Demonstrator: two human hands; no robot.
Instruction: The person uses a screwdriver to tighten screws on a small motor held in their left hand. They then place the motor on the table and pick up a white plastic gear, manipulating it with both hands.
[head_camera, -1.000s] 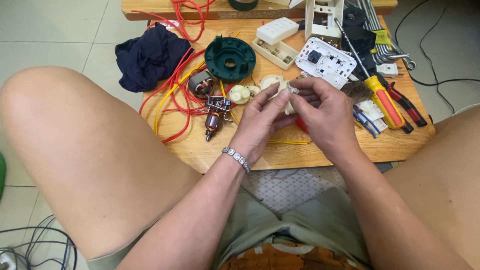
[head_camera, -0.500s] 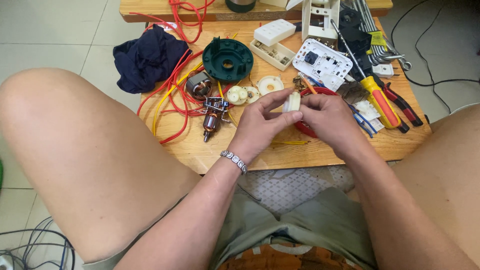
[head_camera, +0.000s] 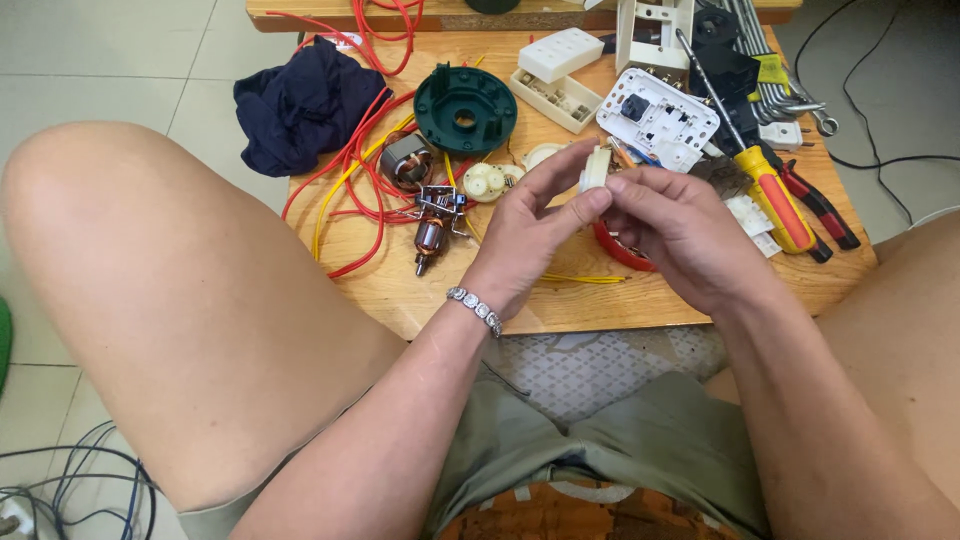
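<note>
Here my left hand (head_camera: 535, 225) and right hand (head_camera: 680, 225) pinch a small white disc (head_camera: 597, 168) (edge-on, faces sideways, standing upright) above the counter (head_camera: 600, 300).

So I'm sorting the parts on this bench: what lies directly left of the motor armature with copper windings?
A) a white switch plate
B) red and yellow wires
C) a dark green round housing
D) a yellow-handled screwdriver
B: red and yellow wires loop across the wooden table just left of the armature.
</note>
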